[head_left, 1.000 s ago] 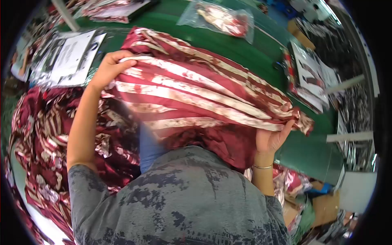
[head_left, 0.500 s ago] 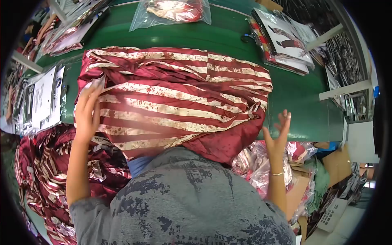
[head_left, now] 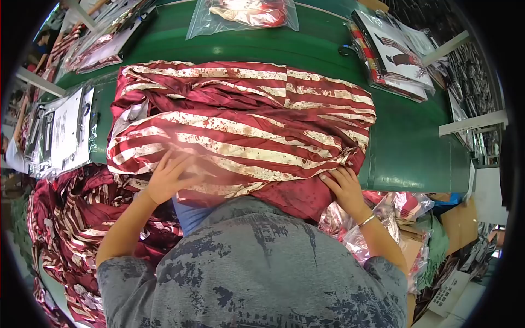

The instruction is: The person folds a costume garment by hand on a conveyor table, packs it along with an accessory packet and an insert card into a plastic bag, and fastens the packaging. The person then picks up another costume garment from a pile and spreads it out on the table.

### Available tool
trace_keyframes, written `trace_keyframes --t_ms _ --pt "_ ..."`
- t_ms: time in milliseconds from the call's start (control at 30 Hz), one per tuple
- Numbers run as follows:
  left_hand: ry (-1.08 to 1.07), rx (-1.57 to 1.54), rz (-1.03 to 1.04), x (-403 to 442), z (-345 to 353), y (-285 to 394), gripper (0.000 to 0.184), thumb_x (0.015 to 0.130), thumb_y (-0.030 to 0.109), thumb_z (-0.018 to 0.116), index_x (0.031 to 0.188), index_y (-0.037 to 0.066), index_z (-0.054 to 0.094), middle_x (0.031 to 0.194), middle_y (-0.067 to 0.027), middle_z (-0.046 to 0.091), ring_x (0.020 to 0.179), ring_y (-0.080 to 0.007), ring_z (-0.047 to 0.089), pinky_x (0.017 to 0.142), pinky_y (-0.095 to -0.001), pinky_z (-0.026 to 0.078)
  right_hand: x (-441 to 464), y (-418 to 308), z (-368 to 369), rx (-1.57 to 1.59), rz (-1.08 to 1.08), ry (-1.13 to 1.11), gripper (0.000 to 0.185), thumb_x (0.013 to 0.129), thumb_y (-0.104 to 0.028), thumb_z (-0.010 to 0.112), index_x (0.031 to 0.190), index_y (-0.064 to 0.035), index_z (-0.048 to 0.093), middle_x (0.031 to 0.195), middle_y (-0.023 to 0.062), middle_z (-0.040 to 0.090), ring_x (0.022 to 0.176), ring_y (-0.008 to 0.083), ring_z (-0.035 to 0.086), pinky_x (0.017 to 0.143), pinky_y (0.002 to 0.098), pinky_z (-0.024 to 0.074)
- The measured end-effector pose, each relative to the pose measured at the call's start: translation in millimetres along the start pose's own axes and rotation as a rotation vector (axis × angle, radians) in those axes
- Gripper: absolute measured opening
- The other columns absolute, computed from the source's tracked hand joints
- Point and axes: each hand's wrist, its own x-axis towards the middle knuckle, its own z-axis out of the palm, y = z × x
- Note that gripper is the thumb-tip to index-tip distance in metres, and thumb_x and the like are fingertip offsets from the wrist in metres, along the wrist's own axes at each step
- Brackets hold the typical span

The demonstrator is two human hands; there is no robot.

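Note:
A red and cream striped garment (head_left: 235, 145) with dark red spatter marks lies loosely folded in front of me. Its near part, some of it plain dark red, hangs toward my lap. My left hand (head_left: 170, 177) rests on the near left part of the cloth, fingers spread and slightly blurred. At the near right corner, by a gathered, twisted bit of fabric, my right hand (head_left: 343, 188) lies with its fingers stretched over the cloth. Whether its thumb pinches any fabric is hard to see. A whitish patch (head_left: 134, 113) shows inside the fold at the left.
The garment lies on a green work surface (head_left: 415, 158). A clear-bagged garment (head_left: 246, 13) sits at the far side. Packaged costumes with printed cards (head_left: 391, 54) are at right, more packets (head_left: 65, 128) at left. Striped garments (head_left: 82, 224) pile up below left; bags and cardboard (head_left: 459, 224) below right.
My left hand has come down and inward from the far left edge to the garment's near side. My right hand, raised beside the garment before, now rests on its right corner.

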Motion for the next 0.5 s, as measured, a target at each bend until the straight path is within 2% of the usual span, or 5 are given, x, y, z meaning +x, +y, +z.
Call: trace_keyframes --t_ms 167,200,267,333,500 --pt "-0.003 -0.837 -0.28 46 -27 -16 0.027 0.09 0.021 0.063 0.112 0.008 0.073 0.099 -0.0106 0.073 0.096 -0.0244 0.069 0.091 -0.042 0.053 2 15 -10 0.458 0.325 -0.021 0.037 0.089 -0.02 0.063 0.122 -0.0044 0.065 0.121 0.0117 0.064 0.11 0.0241 0.061 0.09 0.0351 0.0478" --pt "-0.086 -1.043 -0.572 56 -45 -26 0.027 0.094 0.023 0.061 0.105 0.002 0.074 0.08 -0.0071 0.072 0.08 -0.0189 0.069 0.077 -0.0321 0.055 -2 29 -12 0.639 0.553 -0.045 0.036 0.093 -0.022 0.061 0.122 -0.0011 0.063 0.12 0.0115 0.064 0.109 0.0214 0.061 0.087 0.0328 0.0484" --pt "-0.443 -1.092 -1.156 81 -89 -55 0.024 0.099 0.018 0.055 0.11 0.003 0.07 0.089 -0.0049 0.072 0.083 -0.0114 0.067 0.075 -0.028 0.055 -3 55 -15 0.983 1.008 -0.082 0.038 0.1 -0.026 0.056 0.121 0.0053 0.061 0.118 0.0112 0.065 0.106 0.0159 0.061 0.081 0.0283 0.0497" --pt "0.22 -1.314 -1.112 93 -65 -68 0.016 0.093 0.012 0.065 0.104 0.001 0.069 0.084 0.0001 0.069 0.07 -0.0069 0.061 0.06 -0.0228 0.049 23 60 -25 1.386 1.2 0.023 0.042 0.1 -0.022 0.061 0.129 0.0077 0.055 0.12 0.0129 0.066 0.107 0.0157 0.062 0.089 0.0295 0.0511" --pt "0.332 -1.213 -0.91 115 -77 -66 0.027 0.098 0.02 0.067 0.115 -0.001 0.069 0.102 -0.0029 0.071 0.084 -0.0065 0.063 0.075 -0.0239 0.052 56 41 -38 1.062 0.858 0.396 0.048 0.095 -0.013 0.068 0.134 0.0089 0.052 0.124 0.0128 0.065 0.111 0.0144 0.061 0.098 0.0283 0.0469"
